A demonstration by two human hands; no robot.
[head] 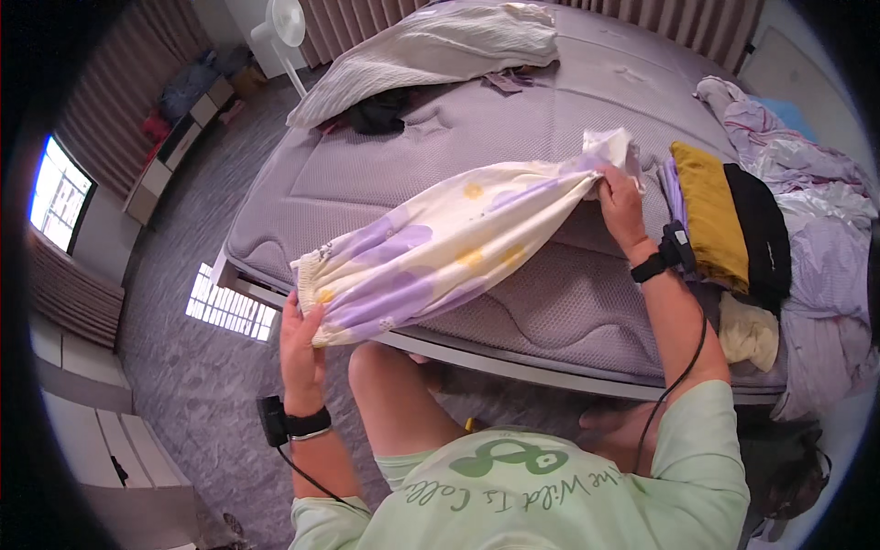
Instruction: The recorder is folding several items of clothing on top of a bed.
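Note:
A pair of cream elastic-waisted pants [440, 240] with purple and yellow flowers stretches slantwise over the edge of a grey quilted mattress [619, 302]. My left hand [302, 344] grips the ribbed waistband at the lower left, thumb on top. My right hand [620, 206] is closed on the gathered far end, where a pale bunched part sticks out beyond the fingers. Right of my right hand lie a folded mustard-yellow cloth [708, 213] and a folded black cloth [756, 234], with a lilac folded cloth [674, 189] partly hidden beside them.
Crumpled lilac and white bedding [818, 240] covers the right side, with a small cream cloth [749, 333] near the front edge. A white textured blanket [440, 55] and a dark garment [378, 113] lie at the back. A white fan [283, 27] stands behind the bed.

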